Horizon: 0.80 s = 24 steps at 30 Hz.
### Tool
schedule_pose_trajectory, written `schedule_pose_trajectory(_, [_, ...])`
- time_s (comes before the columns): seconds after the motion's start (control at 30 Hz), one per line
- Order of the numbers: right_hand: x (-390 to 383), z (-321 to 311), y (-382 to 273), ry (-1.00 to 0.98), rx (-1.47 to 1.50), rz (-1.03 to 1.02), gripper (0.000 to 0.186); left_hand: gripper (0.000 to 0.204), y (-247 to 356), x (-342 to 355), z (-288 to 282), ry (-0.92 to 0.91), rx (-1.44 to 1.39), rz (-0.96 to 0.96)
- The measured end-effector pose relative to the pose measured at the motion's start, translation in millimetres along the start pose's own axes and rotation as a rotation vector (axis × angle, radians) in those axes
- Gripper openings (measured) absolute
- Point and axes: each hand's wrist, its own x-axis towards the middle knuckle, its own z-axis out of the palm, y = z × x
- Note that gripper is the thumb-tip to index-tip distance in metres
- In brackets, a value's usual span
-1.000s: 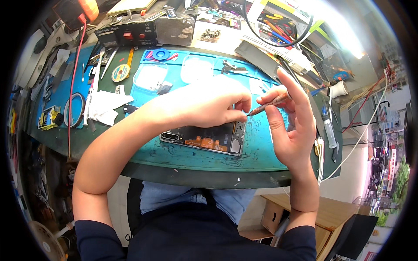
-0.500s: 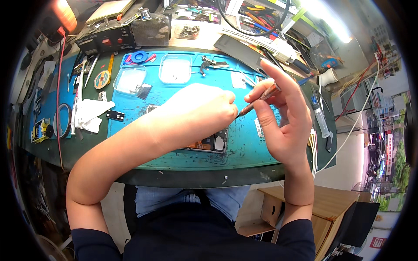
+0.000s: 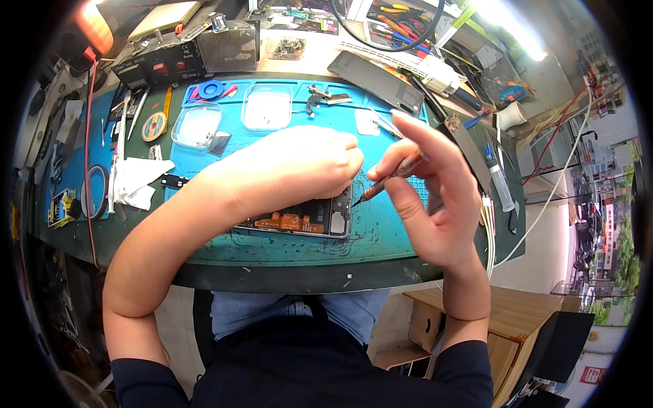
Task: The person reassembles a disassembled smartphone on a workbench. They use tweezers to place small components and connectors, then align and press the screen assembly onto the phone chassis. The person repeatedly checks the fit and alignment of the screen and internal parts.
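An opened smartphone [image 3: 292,223] lies on the blue work mat, its orange flex cable and dark inner parts showing. My left hand [image 3: 333,166] is curled closed above the phone's far right part; its fingertips are hidden, so whatever it grips cannot be made out. My right hand [image 3: 435,187] pinches a slim, copper-brown screwdriver [image 3: 389,178] between thumb and fingers. The tool slants down to the left, and its dark tip appears at the phone's right edge; whether it touches is unclear. My left forearm covers much of the phone's far side.
Two clear plastic boxes [image 3: 267,107] with small parts stand farther back on the mat [image 3: 224,253]. A black phone panel [image 3: 374,81] leans at the back right. On the left lie a white tissue [image 3: 139,182] and a solder spool [image 3: 154,126]. A syringe [image 3: 500,183] rests at the right.
My right hand has moved slightly left and down, bringing the screwdriver tip lower beside the phone. My left hand has shifted a little left. More of the phone's inside shows.
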Motion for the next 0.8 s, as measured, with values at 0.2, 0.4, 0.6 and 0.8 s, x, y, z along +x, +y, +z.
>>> schedule_pose_trajectory(0.2, [-1.6, -9.4, 2.3, -0.112, 0.019, 0.033, 0.055, 0.013, -3.6, -0.8, -31.6, 0.023, -0.161, -0.141])
schedule_pose_trajectory(0.4, [-0.2, -3.7, -3.2, -0.185, -0.061, -0.009, 0.056, 0.014, -42.2, -28.7, -54.7, 0.280, 0.103, -0.206])
schedule_pose_trajectory(0.6, [0.6, -3.9, 7.9, -0.005, -0.106, -0.001, 0.056, 0.016, -58.8, -42.7, -53.5, 0.261, 0.179, -0.176])
schedule_pose_trajectory(0.8, [-1.8, -1.4, 11.8, -0.062, -0.110, -0.006, 0.056, 0.017, -46.6, -38.9, -49.5, 0.251, 0.132, -0.151])
